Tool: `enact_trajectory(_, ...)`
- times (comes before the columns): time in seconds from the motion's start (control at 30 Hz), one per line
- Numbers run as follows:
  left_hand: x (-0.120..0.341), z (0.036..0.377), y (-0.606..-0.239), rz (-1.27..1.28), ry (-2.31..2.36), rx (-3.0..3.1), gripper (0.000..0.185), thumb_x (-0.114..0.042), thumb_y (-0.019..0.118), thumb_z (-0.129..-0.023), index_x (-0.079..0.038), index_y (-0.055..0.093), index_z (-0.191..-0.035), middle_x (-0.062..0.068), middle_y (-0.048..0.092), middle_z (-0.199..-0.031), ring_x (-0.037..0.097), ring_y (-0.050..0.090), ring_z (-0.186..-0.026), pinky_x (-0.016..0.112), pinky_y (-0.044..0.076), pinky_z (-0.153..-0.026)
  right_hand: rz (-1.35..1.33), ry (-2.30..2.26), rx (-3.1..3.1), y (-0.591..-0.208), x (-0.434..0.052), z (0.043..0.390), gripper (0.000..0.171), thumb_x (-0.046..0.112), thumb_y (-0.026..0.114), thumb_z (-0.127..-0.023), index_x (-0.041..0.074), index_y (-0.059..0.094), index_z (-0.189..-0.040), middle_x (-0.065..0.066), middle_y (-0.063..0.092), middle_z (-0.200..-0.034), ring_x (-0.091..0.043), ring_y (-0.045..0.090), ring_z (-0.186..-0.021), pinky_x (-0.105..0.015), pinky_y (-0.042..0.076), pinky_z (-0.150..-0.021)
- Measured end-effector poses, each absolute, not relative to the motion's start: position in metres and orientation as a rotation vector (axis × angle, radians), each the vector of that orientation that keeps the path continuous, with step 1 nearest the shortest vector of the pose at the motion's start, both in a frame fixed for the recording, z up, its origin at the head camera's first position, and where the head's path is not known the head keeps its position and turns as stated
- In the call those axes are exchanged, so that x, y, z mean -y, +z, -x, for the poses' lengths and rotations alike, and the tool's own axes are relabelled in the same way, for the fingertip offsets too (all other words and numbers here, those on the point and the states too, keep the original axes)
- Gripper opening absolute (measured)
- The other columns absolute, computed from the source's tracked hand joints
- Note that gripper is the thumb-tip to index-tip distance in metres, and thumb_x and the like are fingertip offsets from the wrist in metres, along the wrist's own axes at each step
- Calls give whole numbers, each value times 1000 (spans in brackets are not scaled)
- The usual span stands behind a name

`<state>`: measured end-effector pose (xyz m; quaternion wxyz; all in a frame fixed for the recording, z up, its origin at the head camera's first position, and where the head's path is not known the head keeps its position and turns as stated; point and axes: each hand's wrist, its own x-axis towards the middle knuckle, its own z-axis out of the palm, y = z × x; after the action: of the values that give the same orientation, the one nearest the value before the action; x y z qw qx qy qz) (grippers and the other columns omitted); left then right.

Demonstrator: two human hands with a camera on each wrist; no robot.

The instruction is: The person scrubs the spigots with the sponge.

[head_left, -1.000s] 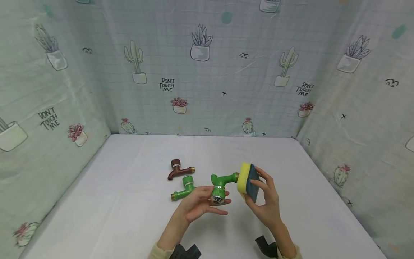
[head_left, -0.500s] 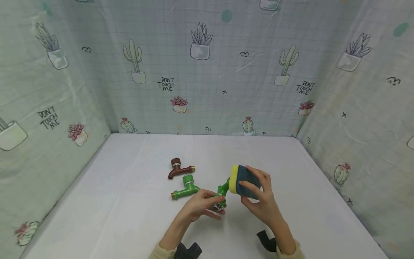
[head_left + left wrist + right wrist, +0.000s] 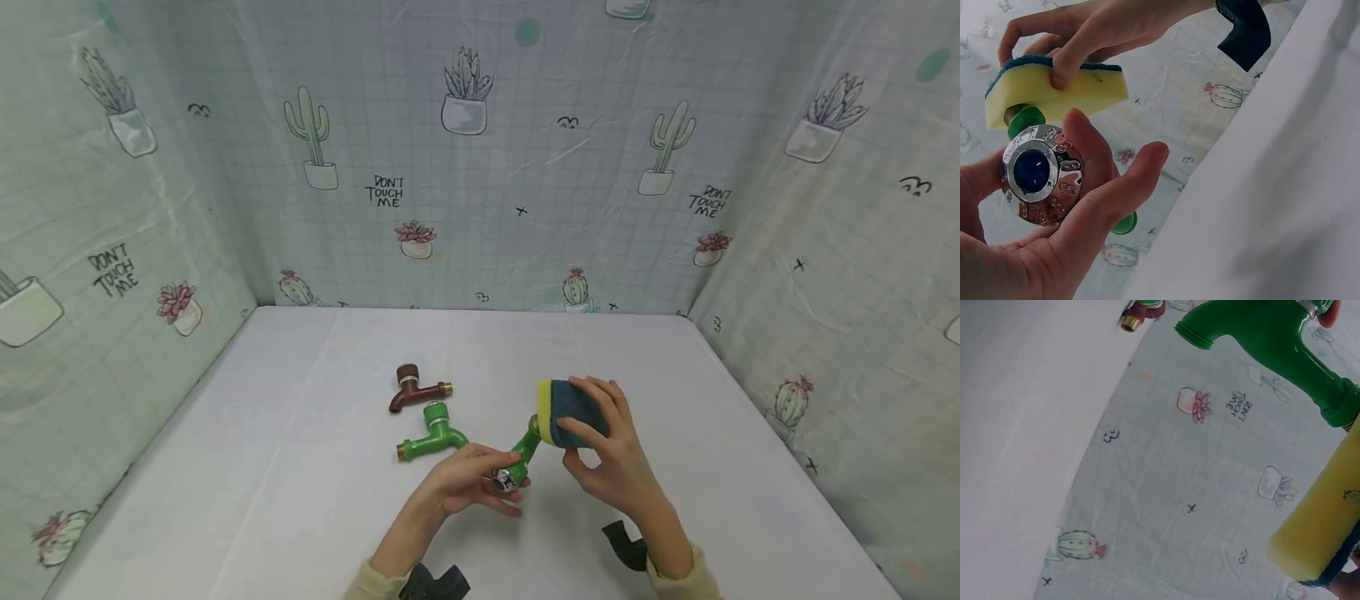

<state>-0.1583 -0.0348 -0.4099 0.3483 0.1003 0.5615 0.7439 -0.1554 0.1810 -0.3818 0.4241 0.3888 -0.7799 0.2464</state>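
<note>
My left hand point(image 3: 474, 477) grips a green faucet point(image 3: 1266, 344) by its knob end, whose chrome cap point(image 3: 1043, 174) faces the left wrist camera. The faucet is held above the table, its threaded inlet pointing toward the sponge. Between thumb and fingers, my right hand point(image 3: 611, 446) pinches a sponge point(image 3: 573, 414), yellow on one side and dark blue-green on the scouring side. The sponge's yellow face point(image 3: 1054, 100) is against the faucet's threaded end point(image 3: 1016, 114). In the right wrist view only a little of the right hand shows, at the lower right edge.
On the white table point(image 3: 315, 500), a second green faucet point(image 3: 431, 433) lies left of centre, close behind the left hand. A brown faucet point(image 3: 416, 390) lies farther back. A patterned cloth point(image 3: 480, 208) hangs around the table's back and sides.
The held faucet has turned so its threaded end points away from me, and the left fingers have closed on its knob. The sponge has turned and shifted slightly left, staying at that end.
</note>
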Motion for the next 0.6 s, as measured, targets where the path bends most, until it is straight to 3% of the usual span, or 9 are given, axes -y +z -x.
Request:
enact_trajectory(0.2, 36, 160, -408, -275, 1930, -1401, 31, -25, 52, -90, 5, 59, -97, 0, 67, -75, 9, 64, -65, 52, 49, -78, -1015, 595, 1950, -386, -178, 151, 23, 32, 43, -86, 20, 60, -96, -20, 47, -123, -36, 38, -115, -39, 20, -109)
enact_trajectory(0.37, 37, 159, -407, -311, 1875, -1403, 20, -21, 53, -89, -4, 63, -87, 1, 67, -76, 10, 64, -64, 53, 49, -77, -953, 674, 1967, -386, -186, 159, 21, 29, 44, -84, 18, 58, -96, -19, 47, -124, -32, 38, -116, -30, 31, -96)
enact_trajectory(0.47, 37, 157, -407, -335, 1843, -1402, 20, -19, 54, -88, -2, 63, -90, 2, 67, -78, 11, 64, -65, 53, 50, -76, -914, 733, 1996, -386, -192, 164, 22, 21, 47, -78, 17, 57, -97, -19, 45, -126, -30, 36, -117, -25, 34, -90)
enact_trajectory(0.6, 36, 155, -406, -339, 1829, -1388, 30, -23, 55, -88, 4, 60, -101, 3, 67, -81, 12, 64, -70, 53, 50, -76, -890, 819, 2004, -387, -195, 165, 32, 11, 52, -68, 14, 56, -100, -19, 43, -128, -29, 34, -118, -23, 32, -92)
